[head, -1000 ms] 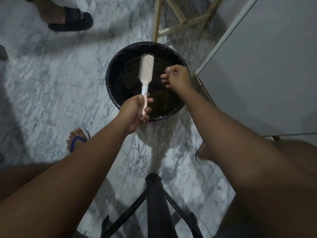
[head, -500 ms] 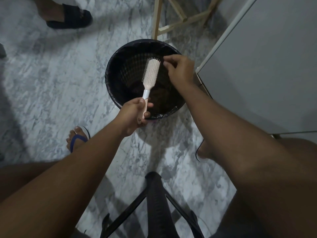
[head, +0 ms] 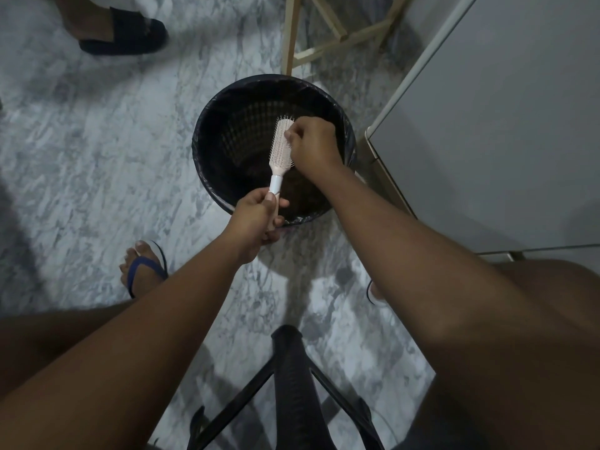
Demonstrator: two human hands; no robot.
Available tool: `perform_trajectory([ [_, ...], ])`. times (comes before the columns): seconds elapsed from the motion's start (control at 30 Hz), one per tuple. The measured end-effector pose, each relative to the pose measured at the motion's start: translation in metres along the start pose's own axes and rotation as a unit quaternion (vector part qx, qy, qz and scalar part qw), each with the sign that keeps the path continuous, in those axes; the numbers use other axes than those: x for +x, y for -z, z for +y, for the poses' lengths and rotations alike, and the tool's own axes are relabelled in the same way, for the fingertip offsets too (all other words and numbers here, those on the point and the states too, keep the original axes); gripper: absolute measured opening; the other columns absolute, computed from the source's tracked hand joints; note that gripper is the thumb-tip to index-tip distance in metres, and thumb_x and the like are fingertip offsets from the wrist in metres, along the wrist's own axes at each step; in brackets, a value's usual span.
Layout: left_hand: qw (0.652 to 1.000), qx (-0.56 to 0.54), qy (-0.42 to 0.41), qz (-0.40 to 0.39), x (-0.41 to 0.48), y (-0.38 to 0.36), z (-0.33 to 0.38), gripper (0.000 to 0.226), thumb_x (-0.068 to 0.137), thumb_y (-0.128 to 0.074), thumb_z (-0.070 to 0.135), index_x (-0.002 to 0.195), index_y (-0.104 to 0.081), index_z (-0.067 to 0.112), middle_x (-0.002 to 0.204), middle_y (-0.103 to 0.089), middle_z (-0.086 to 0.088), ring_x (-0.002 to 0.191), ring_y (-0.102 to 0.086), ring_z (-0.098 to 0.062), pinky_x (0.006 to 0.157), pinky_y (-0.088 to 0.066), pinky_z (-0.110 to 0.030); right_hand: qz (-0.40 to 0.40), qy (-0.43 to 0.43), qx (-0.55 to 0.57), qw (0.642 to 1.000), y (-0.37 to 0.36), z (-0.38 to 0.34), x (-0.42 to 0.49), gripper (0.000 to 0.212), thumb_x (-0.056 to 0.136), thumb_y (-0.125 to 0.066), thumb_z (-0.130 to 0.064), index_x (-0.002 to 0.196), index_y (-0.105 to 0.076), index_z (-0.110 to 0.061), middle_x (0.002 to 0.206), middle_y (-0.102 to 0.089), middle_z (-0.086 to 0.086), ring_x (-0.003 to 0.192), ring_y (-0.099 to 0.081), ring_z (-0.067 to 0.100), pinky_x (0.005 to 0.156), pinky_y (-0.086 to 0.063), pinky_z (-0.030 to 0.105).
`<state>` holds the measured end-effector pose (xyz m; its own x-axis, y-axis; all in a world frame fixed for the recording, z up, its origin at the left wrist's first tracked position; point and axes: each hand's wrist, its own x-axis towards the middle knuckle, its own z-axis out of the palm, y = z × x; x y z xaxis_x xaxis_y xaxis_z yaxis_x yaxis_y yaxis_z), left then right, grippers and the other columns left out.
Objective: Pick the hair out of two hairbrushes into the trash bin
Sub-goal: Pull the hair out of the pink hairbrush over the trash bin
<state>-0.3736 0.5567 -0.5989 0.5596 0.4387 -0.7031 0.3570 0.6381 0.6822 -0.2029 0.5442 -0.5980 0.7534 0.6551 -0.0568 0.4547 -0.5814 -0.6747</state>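
Note:
A pale pink hairbrush (head: 280,147) with a white collar is held over the black trash bin (head: 207,125), bristle head pointing away from me. My left hand (head: 256,216) grips its handle at the bin's near rim. My right hand (head: 313,144) rests on the right side of the bristle head, fingers pinched together at the bristles. Any hair between those fingers is too fine to make out. The bin is lined with a black bag and shows dark clumps at the bottom. Only one brush is in view.
The bin stands on a grey marbled floor. A grey cabinet (head: 487,125) is close on the right, wooden legs (head: 292,34) behind the bin. A black plastic stool (head: 292,384) is between my legs. Another person's sandalled foot (head: 120,30) is far left.
My right hand has moved left from beside the brush onto its bristle head and pinched there. The left hand tilted the brush slightly right.

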Motion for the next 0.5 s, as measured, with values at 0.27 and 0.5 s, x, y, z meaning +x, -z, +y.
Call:
perform_trajectory([
  [0.27, 1.000, -0.022, -0.002, 0.013, 0.002, 0.006, 0.010, 0.021, 0.107, -0.040, 0.022, 0.105, -0.058, 0.012, 0.100, -0.060, -0.004, 0.058, -0.042, -0.010, 0.043, -0.030, -0.020, -0.077, 0.079, 0.027, 0.994, 0.012, 0.005, -0.011, 0.012, 0.093, -0.062, -0.020, 0.101, -0.067, -0.012, 0.087, -0.063, 0.003, 0.073, -0.058, 0.011, 0.071, -0.052, 0.023],
  [0.5, 0.999, 0.028, -0.024, 0.037, 0.002, -0.003, 0.007, 0.023, 0.107, -0.036, 0.024, 0.116, -0.054, 0.014, 0.104, -0.063, -0.001, 0.060, -0.045, -0.010, 0.043, -0.031, -0.020, -0.092, 0.074, -0.002, 0.993, 0.005, 0.006, -0.009, 0.047, 0.071, -0.077, -0.057, 0.105, -0.063, -0.026, 0.103, -0.063, 0.002, 0.087, -0.059, 0.007, 0.073, -0.049, 0.018],
])
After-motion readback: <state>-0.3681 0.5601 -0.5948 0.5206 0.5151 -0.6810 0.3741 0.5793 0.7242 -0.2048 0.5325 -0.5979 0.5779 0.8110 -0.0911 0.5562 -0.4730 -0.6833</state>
